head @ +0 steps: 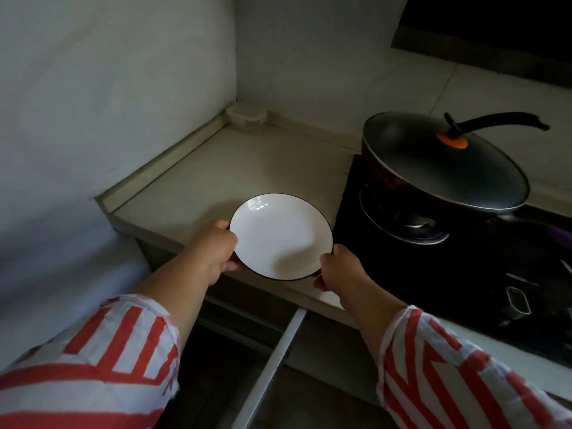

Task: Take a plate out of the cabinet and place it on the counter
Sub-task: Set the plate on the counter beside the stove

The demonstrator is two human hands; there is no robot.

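A white plate [280, 236] with a thin dark rim is at the front edge of the beige counter [216, 178]. My left hand [213, 249] grips the plate's left rim, thumb on top. My right hand [335, 267] grips its lower right rim. I cannot tell whether the plate rests on the counter or hovers just above it. Below the counter, the cabinet [247, 351] is open and dark inside, with the pale edge of its door [272, 366] sticking out toward me.
A black cooktop [464, 274] lies right of the plate, carrying a dark pan [442, 168] with a lid and long black handle. A small clear container [246, 117] stands in the back corner. White walls close off the left and back.
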